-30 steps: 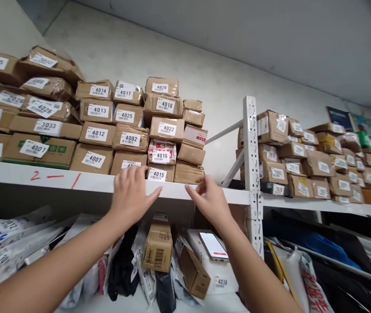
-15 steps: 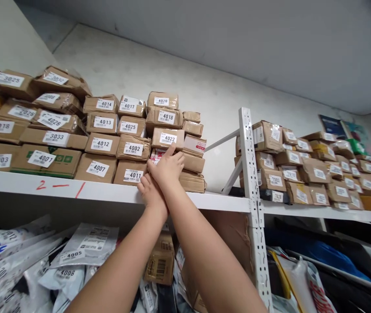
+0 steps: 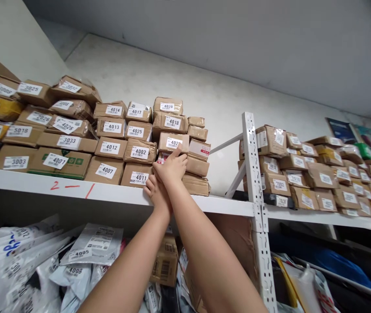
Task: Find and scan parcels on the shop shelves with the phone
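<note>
My right hand (image 3: 172, 167) reaches up to the stack of cardboard boxes, fingers spread against their fronts. Its index finger overlaps the label of the box marked 4022 (image 3: 167, 141). Below that box, a red-and-white label (image 3: 162, 157) shows partly behind the hand. My left hand (image 3: 157, 191) is lower, at the shelf edge, its fingers apart and beside the box marked 4011 (image 3: 132, 174). The wrists overlap, the right one in front. Whatever lies directly behind both palms is hidden.
The white shelf (image 3: 185, 201) carries rows of labelled boxes to the left. A perforated upright post (image 3: 253, 174) stands right of my hands, with another loaded shelf (image 3: 306, 213) beyond it. Plastic mailing bags (image 3: 92, 243) and a carton (image 3: 165, 263) fill the level below.
The whole view has shifted slightly, so shelf and boxes appear further right and a little lower. Both hands stay at the same spot on the stack, with little change in pose.
</note>
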A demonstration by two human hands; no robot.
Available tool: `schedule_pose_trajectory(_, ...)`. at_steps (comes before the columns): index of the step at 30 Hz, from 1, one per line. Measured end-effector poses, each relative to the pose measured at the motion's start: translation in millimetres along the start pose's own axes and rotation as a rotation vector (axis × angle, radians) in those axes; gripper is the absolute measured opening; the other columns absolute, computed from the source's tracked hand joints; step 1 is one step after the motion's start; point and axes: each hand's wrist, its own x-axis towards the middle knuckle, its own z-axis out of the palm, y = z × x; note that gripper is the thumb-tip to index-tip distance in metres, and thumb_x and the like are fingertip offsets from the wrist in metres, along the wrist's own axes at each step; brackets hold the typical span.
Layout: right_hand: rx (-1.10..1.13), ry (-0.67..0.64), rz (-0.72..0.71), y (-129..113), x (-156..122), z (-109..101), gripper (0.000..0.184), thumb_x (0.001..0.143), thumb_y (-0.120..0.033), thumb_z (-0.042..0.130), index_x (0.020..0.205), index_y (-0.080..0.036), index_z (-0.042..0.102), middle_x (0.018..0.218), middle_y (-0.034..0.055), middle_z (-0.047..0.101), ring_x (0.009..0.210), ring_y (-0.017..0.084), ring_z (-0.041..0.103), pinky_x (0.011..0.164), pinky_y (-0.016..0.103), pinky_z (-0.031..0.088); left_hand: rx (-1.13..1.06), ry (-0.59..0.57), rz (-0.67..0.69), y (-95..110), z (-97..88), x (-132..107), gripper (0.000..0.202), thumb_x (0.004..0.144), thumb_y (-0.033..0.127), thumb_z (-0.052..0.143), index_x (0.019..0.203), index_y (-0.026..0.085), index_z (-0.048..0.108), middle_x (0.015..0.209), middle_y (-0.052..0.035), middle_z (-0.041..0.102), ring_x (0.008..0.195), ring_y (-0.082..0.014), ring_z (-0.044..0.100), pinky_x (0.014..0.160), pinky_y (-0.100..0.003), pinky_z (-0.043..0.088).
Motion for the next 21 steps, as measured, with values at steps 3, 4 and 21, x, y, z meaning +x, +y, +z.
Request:
schedule_pose_trajectory(3, 0.005, 0.002, -0.024, 3.1, 0.8, -0.8, 0.091, 0.059, -0.039, 0.075, 0.130, -0.008, 0.027, 0.110, 0.0254, 0.048, 0.098, 0.038, 0.049, 0.085, 0.047, 0.041, 0.000, -0.014, 0.001, 0.8, -3.9, -0.6, 0.047, 0.091, 0.018, 0.026, 0.135, 0.006, 0.037, 0.111, -0.0208, 0.051, 0.096, -0.0313, 0.047, 0.083, -0.043, 0.039)
schedule_pose_trajectory(4, 0.005, 0.000, -0.031, 3.9, 1.5, -1.0, 0.090, 0.059, -0.039, 0.075, 0.129, -0.009, 0.028, 0.110, 0.0251, 0.048, 0.098, 0.038, 0.049, 0.085, 0.047, 0.041, 0.000, -0.018, 0.002, 1.1, -5.4, -0.9, 0.047, 0.091, 0.018, 0.025, 0.135, 0.005, 0.036, 0.110, -0.0209, 0.051, 0.095, -0.0314, 0.047, 0.083, -0.043, 0.039)
schedule_pose_trajectory(21, 0.103, 0.045, 0.125, -2.4, 12.0, 3.5, 0.097, 0.056, -0.037, 0.077, 0.129, -0.002, 0.024, 0.117, 0.0306, 0.045, 0.108, 0.040, 0.044, 0.092, 0.049, 0.036, -0.076, -0.012, -0.002, 13.2, 4.1, 1.3, 0.048, 0.090, 0.021, 0.036, 0.137, 0.013, 0.037, 0.134, -0.0209, 0.041, 0.113, -0.0344, 0.043, 0.095, -0.053, 0.037)
